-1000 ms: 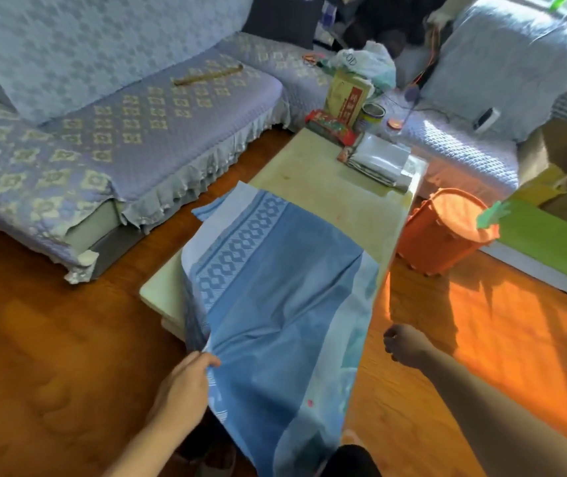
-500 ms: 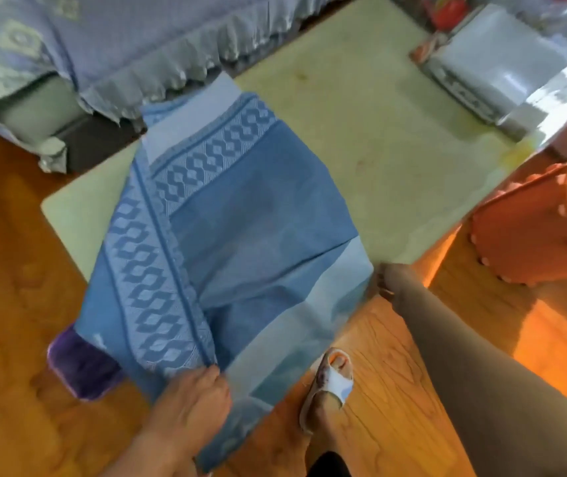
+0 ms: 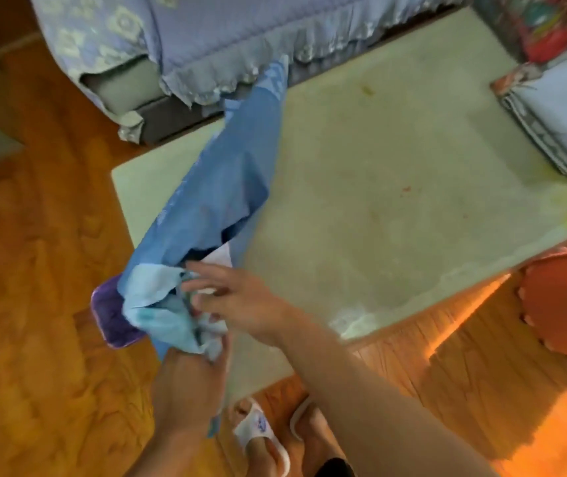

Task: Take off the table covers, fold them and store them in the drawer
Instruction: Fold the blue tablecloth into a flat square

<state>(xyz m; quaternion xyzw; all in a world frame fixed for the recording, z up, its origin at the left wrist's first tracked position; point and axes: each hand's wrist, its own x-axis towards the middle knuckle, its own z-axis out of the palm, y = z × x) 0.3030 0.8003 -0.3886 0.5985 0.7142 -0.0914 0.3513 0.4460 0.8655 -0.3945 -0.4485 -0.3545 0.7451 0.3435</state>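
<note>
Left hand (image 3: 185, 383): grips gathered blue patterned fabric table cover (image 3: 227, 187).
Right hand (image 3: 241, 301): fingers spread, reaching into folds.
Tip: match corners before folding.

Blue cover, pale green table

We see the table cover (image 3: 230, 187) blue with pale edging by our fingertips (image 3: 192, 287), the table (image 3: 378, 201) pale green, the floor (image 3: 34, 304) orange-brown.

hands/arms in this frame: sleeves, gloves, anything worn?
Both bare: left hand and right hand wear no gloves, and no rings or watch are visible. Both forearms show no sleeves. Lower down, white slippers on the feet.
</note>
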